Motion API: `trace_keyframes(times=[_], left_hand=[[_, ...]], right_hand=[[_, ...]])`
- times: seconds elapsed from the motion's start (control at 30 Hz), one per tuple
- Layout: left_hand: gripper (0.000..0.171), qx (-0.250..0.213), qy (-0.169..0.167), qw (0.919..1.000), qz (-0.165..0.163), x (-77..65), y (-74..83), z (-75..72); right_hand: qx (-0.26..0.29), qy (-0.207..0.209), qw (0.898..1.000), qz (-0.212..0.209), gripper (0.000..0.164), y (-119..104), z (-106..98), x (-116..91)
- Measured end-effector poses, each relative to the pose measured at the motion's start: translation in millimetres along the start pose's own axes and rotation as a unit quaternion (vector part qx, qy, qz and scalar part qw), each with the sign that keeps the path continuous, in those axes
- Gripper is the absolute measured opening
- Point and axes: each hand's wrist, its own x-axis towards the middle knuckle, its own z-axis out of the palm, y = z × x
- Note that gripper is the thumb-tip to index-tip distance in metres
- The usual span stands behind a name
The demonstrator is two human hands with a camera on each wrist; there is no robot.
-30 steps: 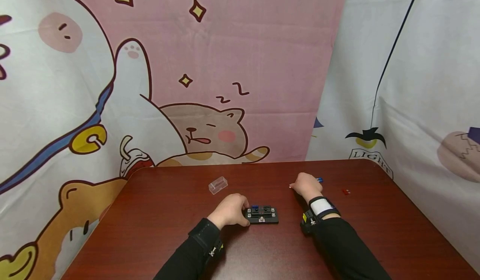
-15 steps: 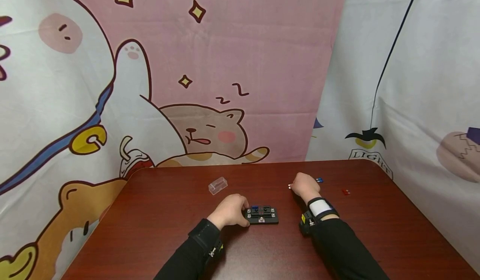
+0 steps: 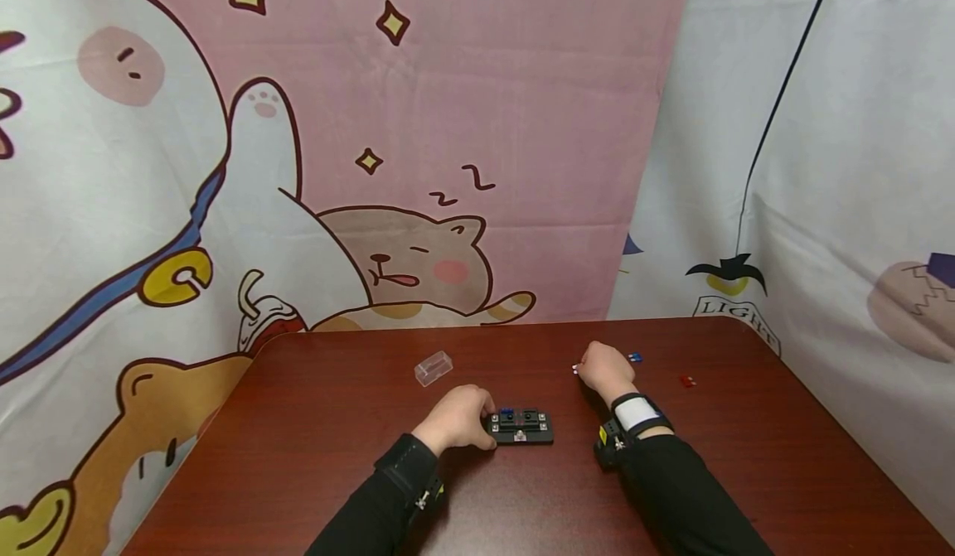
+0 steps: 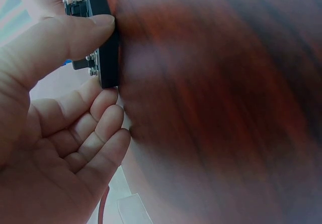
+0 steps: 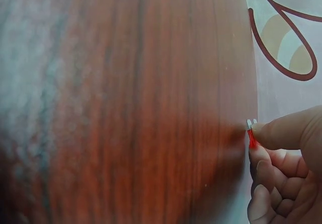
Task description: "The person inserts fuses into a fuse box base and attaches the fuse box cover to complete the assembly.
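Observation:
My left hand (image 3: 457,418) grips the left end of a black fuse block (image 3: 520,426) on the table, thumb on the near long side. The block carries metal screw terminals, and a bit of blue shows on its far left part. In the left wrist view, the thumb lies along the block while the other fingers curl by its end. Farther right, my right hand (image 3: 606,368) pinches a small red blade fuse (image 5: 252,139) between thumb and forefinger. Its two metal prongs point away from the palm, and the thumb covers part of it.
A clear plastic box (image 3: 433,368) lies behind the left hand. Just beyond the right hand is a small blue fuse (image 3: 635,357), with a red fuse (image 3: 687,381) farther right. A cartoon-printed cloth (image 3: 552,166) hangs behind the table (image 3: 552,506).
My right hand has shifted slightly left with the red blade fuse, leaving more of the blue fuse behind it in sight. The left hand and fuse block stay where they were.

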Motion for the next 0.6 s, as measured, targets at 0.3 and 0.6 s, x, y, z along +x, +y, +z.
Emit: trace_keyframes(times=[0.3,0.6], left_hand=[[0.041,-0.005,-0.006,1.0000,-0.002,0.1,-0.4,-0.3],[0.041,-0.005,-0.006,1.0000,-0.001,1.1,-2.5,1.7]], right_hand=[[0.011,0.011,1.000,-0.012,0.016,-3.4,-3.0,-4.2],[0.017,0.011,0.999,-0.029,0.014,-6.3,-2.8,-3.8]])
